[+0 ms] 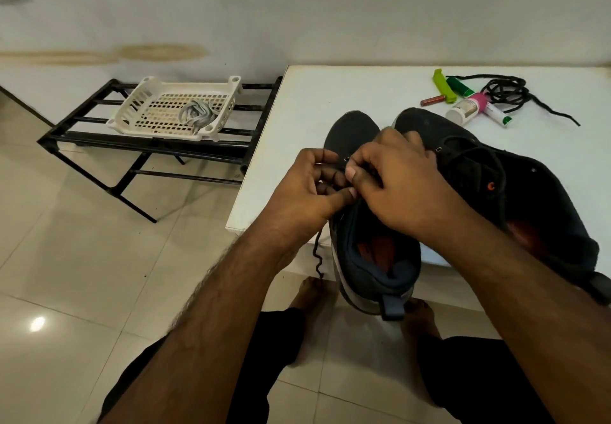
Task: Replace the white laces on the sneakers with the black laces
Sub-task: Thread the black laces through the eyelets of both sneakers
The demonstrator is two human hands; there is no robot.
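White bench [297, 119] is carrying both dark sneakers [357, 146]; left hand [307, 185] and right hand [396, 179] are pinching a limp black lace [318, 258], best gripped near its stiff tip. White laces [197, 115] are lying in a basket [139, 99].

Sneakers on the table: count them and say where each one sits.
2. The left sneaker lies at the table's near edge, heel overhanging, under both hands. The right sneaker lies beside it, further right. None seem hidden.

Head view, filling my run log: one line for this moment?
left hand: pinches black lace | right hand: at eyelets | dark fabric sneaker: table edge | pale laces: in white plastic basket
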